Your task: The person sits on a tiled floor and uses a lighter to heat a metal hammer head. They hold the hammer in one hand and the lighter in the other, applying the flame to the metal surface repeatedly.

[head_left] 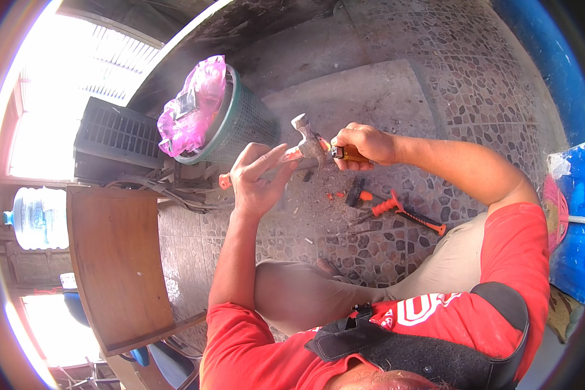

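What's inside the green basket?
A pink plastic bag bulges from the mouth of the green basket, with a dark patch too unclear to identify. Whatever lies in or beneath the bag is covered.

there are two hammers, one basket and one water jug

Pink, red and orange against mottled browns

The floor at two o'clock: brown and grey stone mosaic. The bag at ten, pink; the basket at eleven, green. The hammer at twelve: grey head, orange handle. Floor tools at three, orange and black. The shirt at six, red, printed white.
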Demonstrator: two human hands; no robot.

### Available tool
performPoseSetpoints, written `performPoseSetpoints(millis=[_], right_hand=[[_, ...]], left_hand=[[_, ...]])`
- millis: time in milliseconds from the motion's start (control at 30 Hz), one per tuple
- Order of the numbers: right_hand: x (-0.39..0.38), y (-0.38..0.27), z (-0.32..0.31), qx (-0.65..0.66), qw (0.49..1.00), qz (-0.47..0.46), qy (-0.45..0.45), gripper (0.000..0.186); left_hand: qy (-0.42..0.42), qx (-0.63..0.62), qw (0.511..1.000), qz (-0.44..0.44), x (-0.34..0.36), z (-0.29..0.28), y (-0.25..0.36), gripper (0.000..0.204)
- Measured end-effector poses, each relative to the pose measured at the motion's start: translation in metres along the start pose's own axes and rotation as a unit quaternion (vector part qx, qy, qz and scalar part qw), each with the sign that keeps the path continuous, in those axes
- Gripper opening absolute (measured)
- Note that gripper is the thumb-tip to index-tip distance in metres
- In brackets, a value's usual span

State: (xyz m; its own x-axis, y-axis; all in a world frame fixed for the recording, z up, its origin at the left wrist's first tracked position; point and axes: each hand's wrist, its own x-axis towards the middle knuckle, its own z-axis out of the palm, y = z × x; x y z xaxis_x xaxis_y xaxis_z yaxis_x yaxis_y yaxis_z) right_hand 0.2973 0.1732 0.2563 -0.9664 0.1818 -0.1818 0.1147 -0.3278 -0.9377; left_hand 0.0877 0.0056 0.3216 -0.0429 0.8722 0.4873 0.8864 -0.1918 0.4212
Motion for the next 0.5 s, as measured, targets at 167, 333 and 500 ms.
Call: performPoseSetpoints(millis=[167,333,500], right_hand=[[-0.001,-0.0015,0.0012,-0.006,1.0,0.0,-0.002,0.046],[-0.0016,-0.0004,0.0004,-0.004,1.0,-0.001,-0.002,0.047],[-0.0031,-0.0033,0.002,-0.007,1.0,0.004,-0.001,0.046]], left_hand=[[0.002,0.003,1.0,-0.002,0.0002,-0.0004,0.0015,0.033],[0.006,-0.002,1.0,0.002,0.0012,0.0,0.0023,0.033],[0.009,-0.002,1.0,0.0,0.0006,0.0,0.0016,0.033]])
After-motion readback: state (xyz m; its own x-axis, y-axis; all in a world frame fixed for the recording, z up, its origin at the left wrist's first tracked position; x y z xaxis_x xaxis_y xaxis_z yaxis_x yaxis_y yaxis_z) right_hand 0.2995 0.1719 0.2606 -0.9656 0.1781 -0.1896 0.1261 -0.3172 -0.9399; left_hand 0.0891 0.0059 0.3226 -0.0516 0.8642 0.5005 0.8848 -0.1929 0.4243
